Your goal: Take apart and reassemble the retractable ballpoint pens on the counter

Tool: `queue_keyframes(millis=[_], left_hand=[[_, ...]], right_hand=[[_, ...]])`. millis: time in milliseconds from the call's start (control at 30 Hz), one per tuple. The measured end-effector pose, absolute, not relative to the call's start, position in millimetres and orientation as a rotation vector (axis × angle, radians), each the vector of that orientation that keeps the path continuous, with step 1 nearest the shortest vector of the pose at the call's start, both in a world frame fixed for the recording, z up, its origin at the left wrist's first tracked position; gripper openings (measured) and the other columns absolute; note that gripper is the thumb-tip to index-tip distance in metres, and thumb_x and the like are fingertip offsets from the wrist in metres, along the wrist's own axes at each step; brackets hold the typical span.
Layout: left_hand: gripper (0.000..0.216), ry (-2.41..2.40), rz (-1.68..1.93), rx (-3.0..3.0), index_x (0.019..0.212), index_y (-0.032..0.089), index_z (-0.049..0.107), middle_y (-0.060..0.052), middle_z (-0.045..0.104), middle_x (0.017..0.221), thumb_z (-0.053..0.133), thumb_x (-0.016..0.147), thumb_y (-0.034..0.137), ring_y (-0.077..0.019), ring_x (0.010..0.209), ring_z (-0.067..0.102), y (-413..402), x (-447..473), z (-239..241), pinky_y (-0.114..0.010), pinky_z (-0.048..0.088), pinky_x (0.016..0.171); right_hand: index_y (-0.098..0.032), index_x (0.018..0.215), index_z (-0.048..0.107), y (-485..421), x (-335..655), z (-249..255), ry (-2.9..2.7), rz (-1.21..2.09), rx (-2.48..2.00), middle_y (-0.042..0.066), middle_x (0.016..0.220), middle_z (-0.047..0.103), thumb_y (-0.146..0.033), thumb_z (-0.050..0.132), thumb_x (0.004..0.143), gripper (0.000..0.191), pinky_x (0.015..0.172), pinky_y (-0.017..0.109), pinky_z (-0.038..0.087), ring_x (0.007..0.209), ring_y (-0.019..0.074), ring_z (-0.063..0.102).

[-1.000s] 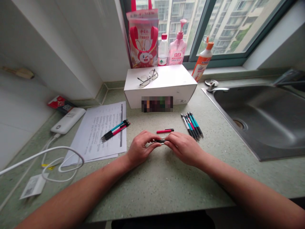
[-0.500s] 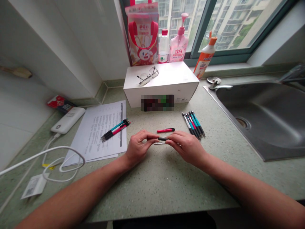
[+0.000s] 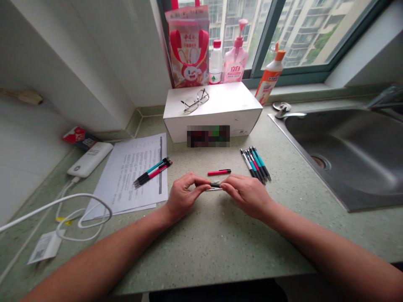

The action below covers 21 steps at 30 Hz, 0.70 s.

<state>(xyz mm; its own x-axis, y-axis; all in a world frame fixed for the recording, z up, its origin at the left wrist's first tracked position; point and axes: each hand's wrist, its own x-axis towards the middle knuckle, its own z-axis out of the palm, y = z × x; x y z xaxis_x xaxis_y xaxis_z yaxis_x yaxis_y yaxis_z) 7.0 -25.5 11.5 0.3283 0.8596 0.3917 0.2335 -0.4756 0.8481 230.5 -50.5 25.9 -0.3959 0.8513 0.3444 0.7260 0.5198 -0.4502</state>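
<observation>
Between my two hands is a short black pen grip section [image 3: 215, 185], pinched at both ends by fingertips. My left hand [image 3: 186, 193] closes on its left end, and my right hand [image 3: 247, 193] closes on its right end, so both ends are hidden. Just below it on the counter lies a thin silvery refill [image 3: 214, 189], partly covered by the fingers. A red pen barrel with a black clip [image 3: 219, 172] lies behind the hands. To the right, several pens [image 3: 255, 165] lie side by side; to the left, a few more pens [image 3: 153, 172] rest on paper.
Printed sheets [image 3: 135, 180], a white power bank [image 3: 90, 159] and a looping white cable [image 3: 78, 195] are at left. A white box [image 3: 214, 105] carrying glasses [image 3: 195, 101] stands at the back. A steel sink [image 3: 352, 167] is at right.
The hands stay nearly in place, with the right fingers shifted slightly along the black piece. Pens and red barrel have not moved.
</observation>
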Motion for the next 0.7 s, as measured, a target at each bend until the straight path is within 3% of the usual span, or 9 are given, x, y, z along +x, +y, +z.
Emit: queue_keyframes(millis=[100,267,433,567,700], left_hand=[[0.013,0.976,1.152,1.909,0.088,0.019,0.075,-0.004,0.074,0.079,0.074,0.089,0.032,-0.0161,0.072,0.067,-25.1,7.3,11.3,-0.028,0.051,0.069],[0.011,0.995,1.147,1.919,0.088,0.019,0.075,-0.003,0.074,0.080,0.073,0.089,0.030,-0.0159,0.073,0.067,-25.4,6.7,9.5,-0.028,0.051,0.070],[0.011,0.985,1.139,1.922,0.089,0.019,0.075,-0.003,0.074,0.081,0.073,0.089,0.030,-0.0158,0.074,0.067,-25.3,6.5,9.5,-0.027,0.051,0.070],[0.011,0.985,1.141,1.931,0.090,0.019,0.075,-0.003,0.073,0.081,0.073,0.090,0.030,-0.0159,0.073,0.067,-25.1,7.2,10.5,-0.028,0.050,0.070],[0.013,0.984,1.120,1.943,0.089,0.019,0.075,-0.004,0.073,0.081,0.072,0.090,0.031,-0.0163,0.074,0.066,-25.6,7.5,11.1,-0.029,0.051,0.071]], right_hand=[[-0.019,0.082,0.066,-50.0,231.0,24.7,-2.197,0.323,-1.269,0.004,0.080,0.071,-0.041,0.044,0.105,0.038,0.061,0.027,0.044,0.066,0.0150,0.065],[-0.019,0.107,0.065,-51.0,230.7,24.7,-2.136,0.471,-1.282,0.006,0.097,0.073,-0.046,0.057,0.098,0.029,0.063,0.027,0.046,0.066,0.0130,0.063],[-0.019,0.092,0.067,-51.3,230.2,24.7,-2.144,0.464,-1.316,0.005,0.088,0.073,-0.042,0.052,0.101,0.029,0.064,0.028,0.045,0.066,0.0147,0.064],[-0.020,0.116,0.065,-51.6,230.0,25.9,-2.117,0.552,-1.303,0.005,0.097,0.074,-0.044,0.057,0.098,0.032,0.063,0.027,0.047,0.063,0.0122,0.063],[-0.020,0.098,0.069,-52.3,229.9,26.0,-2.161,0.486,-1.289,0.005,0.092,0.075,-0.039,0.052,0.101,0.025,0.067,0.028,0.049,0.071,0.0154,0.068]])
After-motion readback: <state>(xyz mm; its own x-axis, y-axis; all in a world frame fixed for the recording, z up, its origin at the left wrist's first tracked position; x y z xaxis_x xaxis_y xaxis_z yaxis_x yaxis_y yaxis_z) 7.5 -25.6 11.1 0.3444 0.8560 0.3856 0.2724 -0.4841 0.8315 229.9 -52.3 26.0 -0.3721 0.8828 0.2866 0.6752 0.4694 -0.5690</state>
